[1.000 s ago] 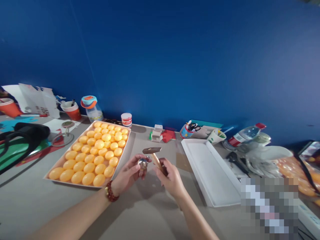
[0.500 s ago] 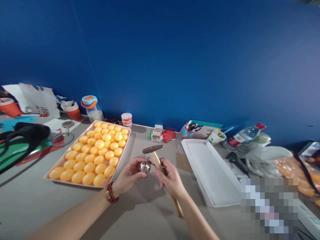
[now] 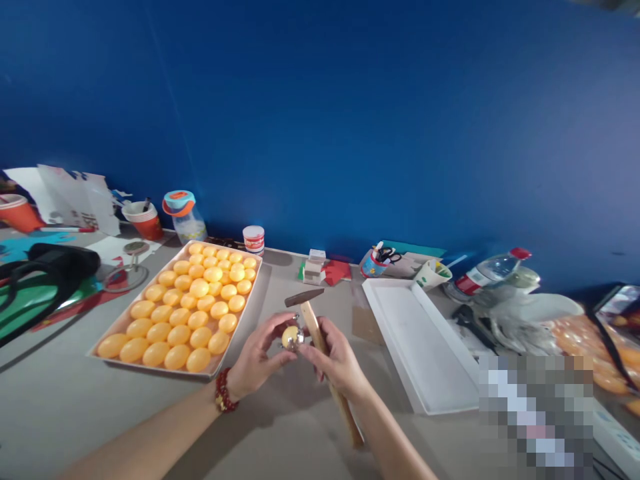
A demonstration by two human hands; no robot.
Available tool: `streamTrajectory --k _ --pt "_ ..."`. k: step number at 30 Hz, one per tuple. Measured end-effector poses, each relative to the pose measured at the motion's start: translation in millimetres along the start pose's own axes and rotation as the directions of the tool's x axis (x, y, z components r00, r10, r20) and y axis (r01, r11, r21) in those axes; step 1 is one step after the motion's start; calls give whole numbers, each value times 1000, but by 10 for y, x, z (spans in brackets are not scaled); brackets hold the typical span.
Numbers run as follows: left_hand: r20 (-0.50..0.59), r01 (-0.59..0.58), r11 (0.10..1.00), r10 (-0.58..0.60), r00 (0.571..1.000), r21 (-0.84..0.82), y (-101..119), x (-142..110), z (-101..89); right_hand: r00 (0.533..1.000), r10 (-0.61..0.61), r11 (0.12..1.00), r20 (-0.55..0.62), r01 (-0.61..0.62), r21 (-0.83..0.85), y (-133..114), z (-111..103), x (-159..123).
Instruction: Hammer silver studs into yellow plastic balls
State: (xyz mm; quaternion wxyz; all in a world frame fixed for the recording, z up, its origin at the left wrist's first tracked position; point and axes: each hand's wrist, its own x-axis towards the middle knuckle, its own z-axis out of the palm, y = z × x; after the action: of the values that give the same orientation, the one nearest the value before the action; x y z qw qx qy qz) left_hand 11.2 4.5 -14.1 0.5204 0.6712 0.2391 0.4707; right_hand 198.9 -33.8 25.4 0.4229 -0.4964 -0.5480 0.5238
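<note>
My left hand (image 3: 263, 353) grips a small shiny silver ball (image 3: 299, 337) between thumb and fingers. The ball shows a pale yellow round part on its left side and has a small metal piece at its top. My right hand (image 3: 335, 355) is wrapped round the wooden handle of a hammer (image 3: 313, 321). Its dark head lies just above the ball, and the handle slants down past my palm. The fingertips of the right hand come close to the ball; whether they touch it I cannot tell.
On the left lies a shallow box (image 3: 253, 293) of orange balls. To the right is a long white tray (image 3: 440, 357). Along the blue wall stand a tub (image 3: 253, 239), small white boxes (image 3: 314, 270), a pen cup (image 3: 373, 265) and a bottle (image 3: 487, 273).
The ball has turned in my fingers, so a yellow part now shows where silver faced me. My right hand has shifted slightly with the hammer, its handle end dropping a little lower.
</note>
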Motion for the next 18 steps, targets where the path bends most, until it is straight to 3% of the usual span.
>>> streamTrajectory --k 6,11,18 --pt "-21 -72 992 74 997 101 35 61 -11 1000 -3 1000 29 3 -3 -14 -12 -16" --pt "50 -143 960 134 990 239 100 46 11 1000 15 999 -25 -16 -44 -21 31 -13" --pt "22 -121 978 119 993 167 52 0 37 1000 21 997 13 -22 78 -1 57 -8"
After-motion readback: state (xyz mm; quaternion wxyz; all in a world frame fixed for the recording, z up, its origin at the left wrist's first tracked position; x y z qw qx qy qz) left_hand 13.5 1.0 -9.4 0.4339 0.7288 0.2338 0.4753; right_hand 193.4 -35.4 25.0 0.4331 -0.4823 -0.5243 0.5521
